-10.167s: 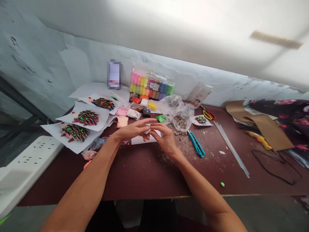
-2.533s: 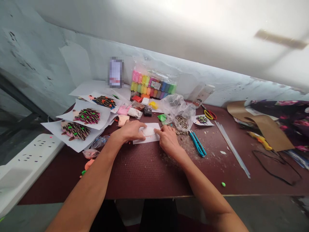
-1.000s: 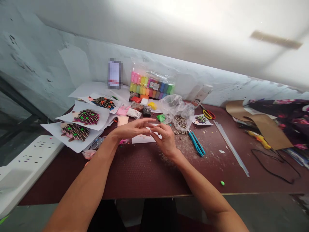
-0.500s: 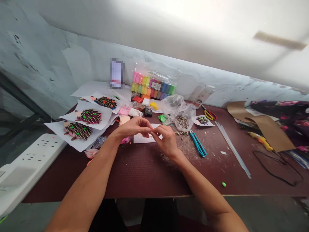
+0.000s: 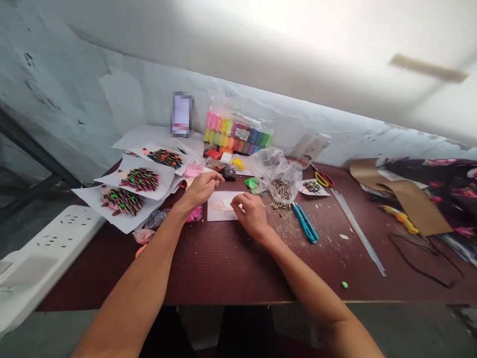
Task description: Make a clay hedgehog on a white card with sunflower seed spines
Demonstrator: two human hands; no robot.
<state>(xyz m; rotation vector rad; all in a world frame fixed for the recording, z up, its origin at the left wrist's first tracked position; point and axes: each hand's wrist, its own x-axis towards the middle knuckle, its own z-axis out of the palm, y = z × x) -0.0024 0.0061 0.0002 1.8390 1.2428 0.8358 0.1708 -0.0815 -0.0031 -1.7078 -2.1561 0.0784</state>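
A white sheet with a faint orange outline drawing (image 5: pixel 218 211) lies on the dark red table between my hands. My left hand (image 5: pixel 204 188) is raised at the sheet's upper left, near the packets of clay, its fingers bent and pointing right; whether they pinch anything is hidden. Over the right part of the sheet, my right hand (image 5: pixel 250 211) has its thumb and fingers curled together, and what they hold, if anything, is too small to name. Behind it are a green clay packet (image 5: pixel 251 183) and a clear bag of striped seeds (image 5: pixel 281 189).
Finished hedgehog pictures (image 5: pixel 139 179) are stacked at the left beside a white power strip (image 5: pixel 55 243). To the right lie a teal cutter (image 5: pixel 305 223), scissors (image 5: pixel 323 179), clear glue sticks (image 5: pixel 359 231) and a yellow glue gun (image 5: pixel 402 219). Coloured clay packs (image 5: pixel 238 134) lean on the wall.
My hands, which met above the sheet, have parted. The left moved up and left, the right slightly down and right, uncovering more of the drawing.
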